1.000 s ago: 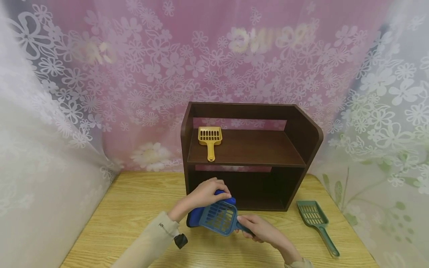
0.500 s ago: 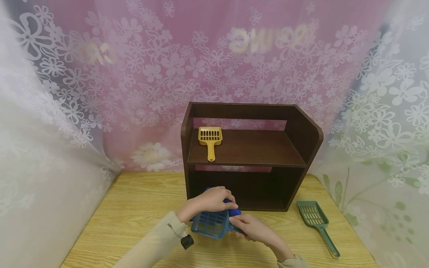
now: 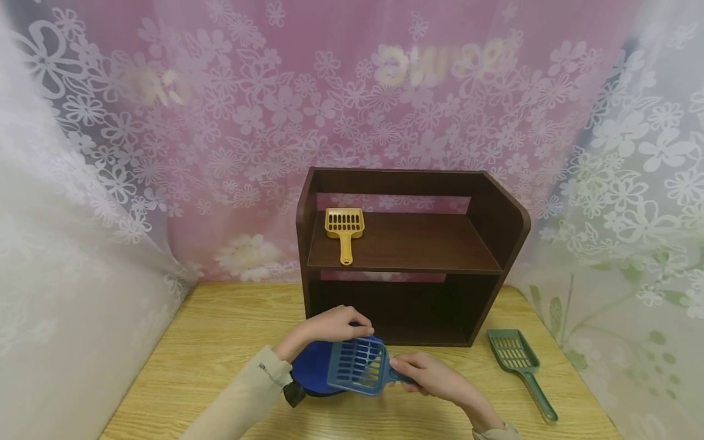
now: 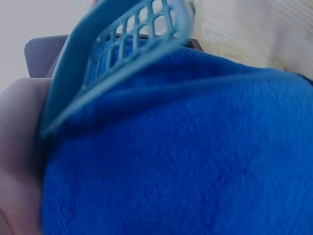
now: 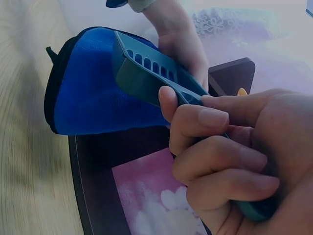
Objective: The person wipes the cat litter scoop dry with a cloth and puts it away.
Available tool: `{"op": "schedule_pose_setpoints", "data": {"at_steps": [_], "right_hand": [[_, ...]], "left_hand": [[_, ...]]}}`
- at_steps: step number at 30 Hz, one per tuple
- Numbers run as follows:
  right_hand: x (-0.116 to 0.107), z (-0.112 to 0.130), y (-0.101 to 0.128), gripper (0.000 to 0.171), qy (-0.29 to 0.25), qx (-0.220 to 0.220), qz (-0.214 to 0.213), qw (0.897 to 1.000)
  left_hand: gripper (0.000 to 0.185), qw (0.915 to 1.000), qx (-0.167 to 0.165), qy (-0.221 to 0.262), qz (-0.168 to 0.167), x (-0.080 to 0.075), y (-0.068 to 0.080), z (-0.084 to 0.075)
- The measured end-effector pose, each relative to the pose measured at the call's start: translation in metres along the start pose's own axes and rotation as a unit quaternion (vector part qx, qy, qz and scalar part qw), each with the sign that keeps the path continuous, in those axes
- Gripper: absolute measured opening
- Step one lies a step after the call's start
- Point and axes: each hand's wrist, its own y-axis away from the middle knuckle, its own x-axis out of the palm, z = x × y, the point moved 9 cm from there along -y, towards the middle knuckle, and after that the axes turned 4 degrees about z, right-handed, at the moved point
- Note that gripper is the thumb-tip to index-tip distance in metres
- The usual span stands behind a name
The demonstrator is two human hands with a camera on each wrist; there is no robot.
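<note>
Right hand (image 3: pixel 426 376) clamped on handle of slotted blue plastic scoop (image 3: pixel 356 365) above the wooden tabletop (image 3: pixel 209 342); left hand (image 3: pixel 330 325) grips blue fleece cloth (image 3: pixel 310 370) against it; cloth could snag slots, scoop may slip.

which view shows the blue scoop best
The head view: the whole blue scoop shows, slotted pan over the blue cloth, handle in the right hand. The left wrist view catches only a pan edge; the right wrist view shows its side and gripped handle.
</note>
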Motion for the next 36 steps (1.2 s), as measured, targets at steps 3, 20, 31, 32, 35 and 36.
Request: {"op": "schedule_pose_setpoints", "data": {"at_steps": [3, 20, 31, 32, 35, 36], "right_hand": [[-0.002, -0.002, 0.003, 0.042, -0.003, 0.005, -0.004, 1.000], [-0.028, -0.038, 0.026, 0.049, -0.076, 0.049, -0.064, 0.994], [-0.016, -0.054, 0.019, 0.048, -0.207, 0.061, -0.207, 0.954], [-0.014, -0.054, 0.017, 0.048, -0.215, 0.060, -0.218, 0.950], [-0.003, -0.052, 0.010, 0.047, -0.234, 0.053, -0.241, 0.940], [0.000, -0.051, 0.007, 0.046, -0.238, 0.049, -0.245, 0.938]], "left_hand": [[0.028, 0.9997, -0.008, 0.023, -0.009, -0.003, 0.003, 0.008], [0.024, 0.9886, -0.017, 0.074, -0.130, -0.023, 0.028, 0.022], [0.024, 0.9329, -0.068, 0.064, -0.348, -0.031, 0.036, 0.021], [0.024, 0.9260, -0.071, 0.061, -0.366, -0.031, 0.036, 0.020], [0.024, 0.9080, -0.087, 0.051, -0.407, -0.029, 0.036, 0.017], [0.024, 0.9029, -0.093, 0.052, -0.416, -0.028, 0.036, 0.017]]}}
